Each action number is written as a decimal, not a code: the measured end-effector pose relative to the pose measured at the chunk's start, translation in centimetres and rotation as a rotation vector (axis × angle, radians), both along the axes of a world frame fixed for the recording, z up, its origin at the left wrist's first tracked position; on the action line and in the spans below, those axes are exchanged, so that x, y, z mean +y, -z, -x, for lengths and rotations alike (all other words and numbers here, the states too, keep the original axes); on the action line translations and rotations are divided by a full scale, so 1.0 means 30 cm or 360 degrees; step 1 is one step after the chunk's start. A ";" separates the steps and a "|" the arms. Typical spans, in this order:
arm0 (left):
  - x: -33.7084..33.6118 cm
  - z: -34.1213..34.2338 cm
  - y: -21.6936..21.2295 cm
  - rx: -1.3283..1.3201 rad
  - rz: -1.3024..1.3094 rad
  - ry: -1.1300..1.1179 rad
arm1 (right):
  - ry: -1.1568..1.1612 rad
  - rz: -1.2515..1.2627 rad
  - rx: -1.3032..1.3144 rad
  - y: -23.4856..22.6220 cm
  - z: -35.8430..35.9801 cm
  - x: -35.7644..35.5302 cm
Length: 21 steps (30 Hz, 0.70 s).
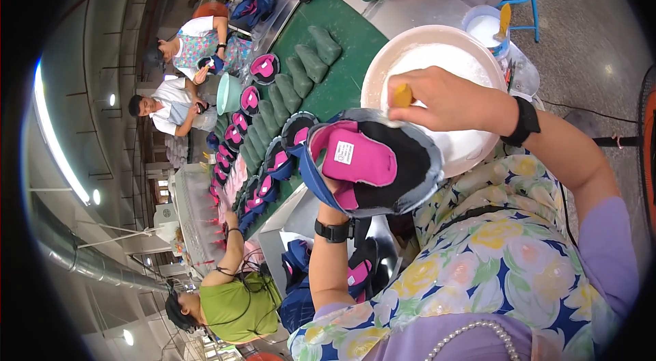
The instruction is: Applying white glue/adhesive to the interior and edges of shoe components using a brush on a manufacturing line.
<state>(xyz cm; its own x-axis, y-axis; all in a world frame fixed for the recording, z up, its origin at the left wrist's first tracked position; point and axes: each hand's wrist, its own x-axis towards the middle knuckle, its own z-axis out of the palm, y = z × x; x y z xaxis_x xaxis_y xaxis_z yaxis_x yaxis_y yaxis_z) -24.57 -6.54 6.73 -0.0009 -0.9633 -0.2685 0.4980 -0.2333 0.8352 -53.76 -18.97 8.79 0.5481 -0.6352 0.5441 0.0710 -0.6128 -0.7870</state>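
Observation:
My left hand (331, 213) holds up a blue shoe upper (417, 170) with a pink and black inside. Most of that hand is hidden behind the upper. Closed around a brush with a yellow handle (402, 95), my right hand (447, 100) is at the upper's far edge. The brush's tip appears to touch that edge, where a whitish band runs along the rim. Just beyond, partly behind my right hand, stands a large pale pink basin (373, 77) of white liquid (454, 57).
A green conveyor belt (355, 26) carries rows of dark green shoe lasts (311, 62) and shoe uppers (264, 68). More uppers lie in a bin (359, 272) beside my left forearm. A small tub (484, 28) with a brush stands past the basin. Several co-workers sit along the line.

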 end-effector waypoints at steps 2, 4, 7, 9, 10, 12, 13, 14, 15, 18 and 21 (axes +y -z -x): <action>0.021 -0.021 0.009 -0.0054 0.0042 -0.0072 | -0.0095 -0.0049 0.0266 0.024 0.026 0.002; -0.001 -0.044 0.017 -0.0120 0.0070 -0.0178 | -0.0047 -0.0104 0.0211 0.036 0.048 0.014; -0.043 -0.072 0.030 -0.0206 0.0080 -0.0326 | 0.0166 -0.0249 -0.0020 0.006 0.086 0.063; -0.044 -0.095 0.030 -0.0280 0.0102 -0.0413 | 0.0158 -0.0377 -0.0045 -0.015 0.073 0.095; -0.043 -0.104 0.030 -0.0308 0.0118 -0.0428 | 0.0184 -0.0372 -0.0161 -0.010 0.066 0.107; -0.035 -0.121 0.024 -0.0365 0.0155 -0.0459 | 0.0178 -0.0344 -0.0343 0.001 0.040 0.131; -0.042 -0.129 0.025 -0.0390 0.0174 -0.0471 | 0.0181 -0.0341 -0.0339 0.009 0.015 0.155; -0.039 -0.119 0.034 -0.0412 0.0192 -0.0471 | 0.0055 -0.0384 -0.0446 0.012 -0.010 0.181; -0.037 -0.118 0.035 -0.0432 0.0212 -0.0470 | -0.0070 -0.0425 -0.0553 0.018 -0.027 0.192; 0.038 -0.089 0.060 -0.0508 0.0258 -0.0476 | -0.0181 0.0030 -0.0237 0.045 -0.050 0.196; 0.046 -0.109 0.056 -0.0590 0.0317 -0.0548 | 0.0023 -0.0018 -0.0174 0.068 -0.013 0.142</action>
